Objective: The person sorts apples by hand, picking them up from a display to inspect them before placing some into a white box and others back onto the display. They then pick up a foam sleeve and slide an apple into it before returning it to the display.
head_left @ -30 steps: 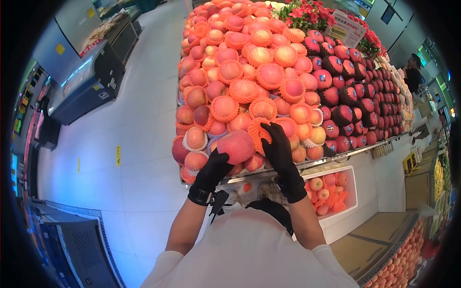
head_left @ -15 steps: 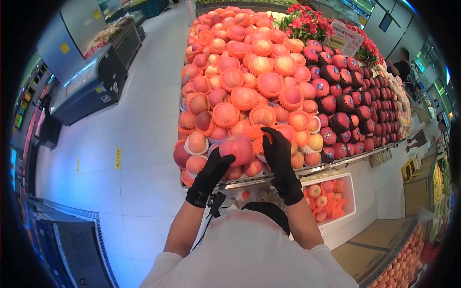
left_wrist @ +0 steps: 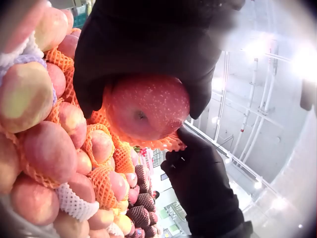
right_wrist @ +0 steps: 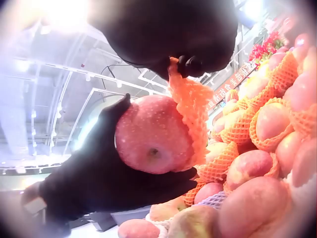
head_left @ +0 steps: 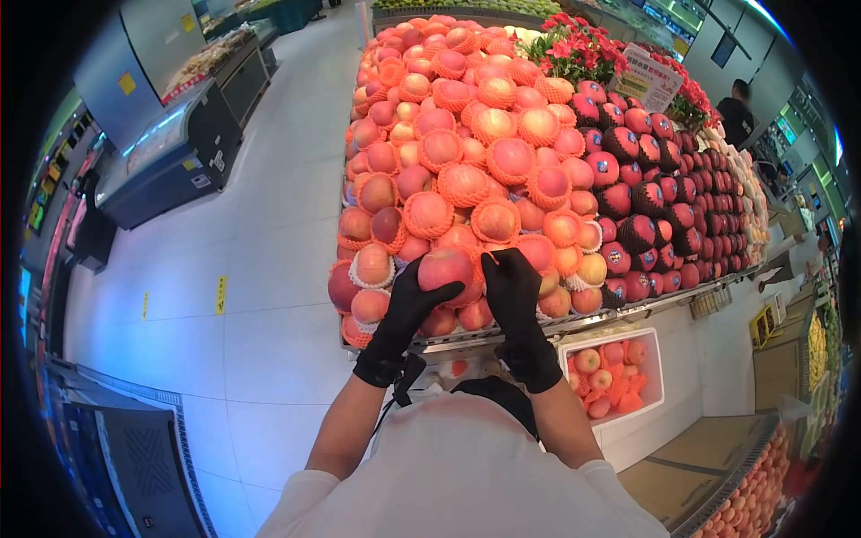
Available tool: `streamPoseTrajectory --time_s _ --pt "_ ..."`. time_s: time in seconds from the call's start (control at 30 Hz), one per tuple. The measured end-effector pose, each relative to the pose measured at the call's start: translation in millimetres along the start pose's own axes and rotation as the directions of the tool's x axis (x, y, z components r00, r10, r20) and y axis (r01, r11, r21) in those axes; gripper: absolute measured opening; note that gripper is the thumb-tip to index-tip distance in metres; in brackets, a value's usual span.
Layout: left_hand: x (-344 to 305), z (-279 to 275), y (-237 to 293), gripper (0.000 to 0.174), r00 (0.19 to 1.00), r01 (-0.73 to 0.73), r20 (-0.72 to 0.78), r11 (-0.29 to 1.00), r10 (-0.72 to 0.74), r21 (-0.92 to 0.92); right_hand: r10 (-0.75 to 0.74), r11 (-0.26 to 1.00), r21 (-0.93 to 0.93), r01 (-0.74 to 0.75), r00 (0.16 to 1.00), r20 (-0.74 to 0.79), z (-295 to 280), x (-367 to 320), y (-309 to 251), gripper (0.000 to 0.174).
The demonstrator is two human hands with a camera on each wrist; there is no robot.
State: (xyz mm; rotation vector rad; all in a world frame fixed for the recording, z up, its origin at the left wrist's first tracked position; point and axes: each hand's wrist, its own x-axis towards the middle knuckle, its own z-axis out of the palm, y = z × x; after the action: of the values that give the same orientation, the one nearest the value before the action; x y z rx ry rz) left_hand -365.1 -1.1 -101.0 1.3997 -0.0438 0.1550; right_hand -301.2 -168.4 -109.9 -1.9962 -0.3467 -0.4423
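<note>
My black-gloved left hand (head_left: 405,305) grips a red apple (head_left: 446,272) over the near edge of the fruit display, with thumb and fingers around its sides. An orange foam net (right_wrist: 192,111) covers the far side of this apple, while the speckled near end of the apple (left_wrist: 146,109) shows bare. In the right wrist view, my gloved right hand (right_wrist: 183,34) pinches the net's edge, which stretches out from the apple. Right beside the left hand in the head view is the right hand (head_left: 516,291), its fingers curled. Netted apples (head_left: 429,213) lie just beyond both hands.
Dark-netted red apples (head_left: 619,199) fill the display's right part, with red flowers (head_left: 578,45) and a sign (head_left: 647,79) behind. A white foam box (head_left: 659,381) of apples and nets stands below at right. Left is an aisle floor (head_left: 269,233) and a freezer (head_left: 170,152).
The right hand's spread fingers have curled in to a pinch on the foam net. The net has come from beside the apple onto it, and the left hand has tilted the apple slightly.
</note>
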Motion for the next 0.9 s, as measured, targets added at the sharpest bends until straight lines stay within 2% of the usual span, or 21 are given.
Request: streamPoseTrajectory --time_s 0.1,0.13,0.23,0.27,0.33,0.4,0.47,0.57,0.6,0.67,0.7,0.77,0.87,0.9 --pt "1 12 14 0.053 0.999 -0.044 0.027 0.969 0.039 0.243 0.016 0.994 0.109 -0.006 0.996 -0.09 3 3 4 0.016" --pt "1 11 12 0.054 0.998 -0.06 0.024 0.964 0.055 0.26 0.018 0.987 0.163 0.003 0.991 -0.129 4 6 5 0.016" --pt "5 6 -12 0.059 0.994 -0.107 0.02 0.945 0.106 0.309 0.039 0.98 0.197 -0.018 0.994 -0.105 0 12 -4 0.014" --pt "7 4 -19 0.061 0.992 -0.123 0.019 0.938 0.124 0.324 0.022 0.978 0.206 -0.01 0.998 -0.056 -1 11 -4 0.014" --pt "7 7 -10 0.063 0.99 -0.122 -0.022 0.926 0.139 0.356 -0.017 0.974 0.228 0.006 0.999 0.046 -4 2 -2 0.013" --pt "6 12 5 0.064 0.987 -0.088 -0.093 0.918 0.133 0.386 -0.023 0.981 0.194 0.006 0.996 0.085 -2 -9 3 0.013" --pt "10 2 7 0.065 0.994 -0.074 -0.047 0.934 0.096 0.35 -0.074 0.989 0.134 0.057 0.989 0.127 -2 -18 3 0.02" --pt "12 8 6 0.059 0.998 -0.021 -0.057 0.963 0.038 0.267 0.196 0.97 0.104 -0.218 0.962 0.187 -4 -18 -13 0.024" --pt "11 11 4 0.056 0.997 0.003 -0.073 0.972 0.015 0.235 0.227 0.956 0.116 -0.269 0.93 0.289 -7 -14 -10 0.025" --pt "14 -2 -21 0.054 0.997 -0.055 -0.044 0.96 0.069 0.275 0.274 0.919 0.123 -0.375 0.832 0.483 -14 -6 2 0.028" --pt "16 -8 -30 0.053 0.995 -0.082 -0.029 0.952 0.095 0.295 0.2 0.946 0.152 -0.285 0.886 0.419 -11 -7 11 0.028" --pt "14 -9 -22 0.051 0.999 -0.038 0.015 0.981 0.036 0.188 0.041 0.978 0.187 -0.097 0.958 0.283 -1 -12 31 0.028" --pt "9 -7 -5 0.047 0.998 0.039 0.048 0.997 -0.042 0.061 0.138 0.903 0.357 -0.239 0.948 0.286 4 -13 41 0.027" --pt "8 -6 2 0.046 0.997 0.063 0.053 0.998 -0.065 0.025 0.157 0.905 0.339 -0.258 0.941 0.299 3 -13 41 0.026"
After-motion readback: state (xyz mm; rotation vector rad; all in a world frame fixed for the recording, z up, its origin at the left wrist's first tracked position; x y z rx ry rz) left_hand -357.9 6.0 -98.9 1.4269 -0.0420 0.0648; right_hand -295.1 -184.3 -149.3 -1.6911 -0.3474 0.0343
